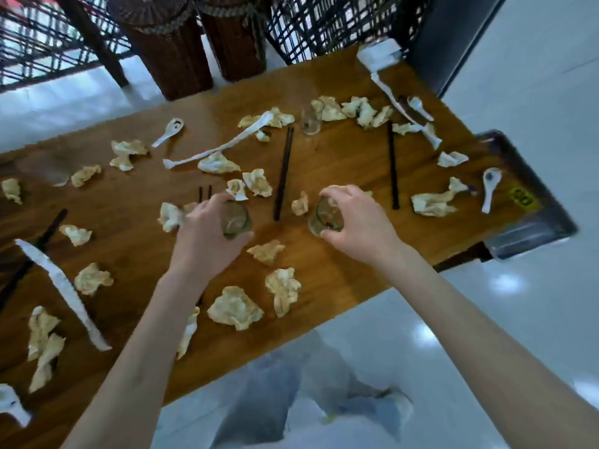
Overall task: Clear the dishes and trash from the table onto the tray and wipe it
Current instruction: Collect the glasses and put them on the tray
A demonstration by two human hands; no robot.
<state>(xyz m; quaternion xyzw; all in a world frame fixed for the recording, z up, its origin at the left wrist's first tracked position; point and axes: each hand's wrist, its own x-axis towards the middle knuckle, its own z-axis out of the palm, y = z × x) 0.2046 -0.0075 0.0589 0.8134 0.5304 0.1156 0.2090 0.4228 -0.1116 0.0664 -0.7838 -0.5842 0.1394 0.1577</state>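
My left hand (pixel 207 228) has its fingers curled round a small glass (pixel 236 220), and my right hand (pixel 353 218) grips a second glass (pixel 325 217) the same way, both over the middle of the wooden desk (pixel 340 176). Crumpled napkins (pixel 235 307) lie scattered all over the desk, with dark chopsticks (pixel 283 175) between my hands and white spoons (pixel 168 131) further out. A third glass (pixel 311 119) stands near the far edge. The metal tray (pixel 534 228) sits at the right end of the desk, a spoon (pixel 489 187) lying beside it.
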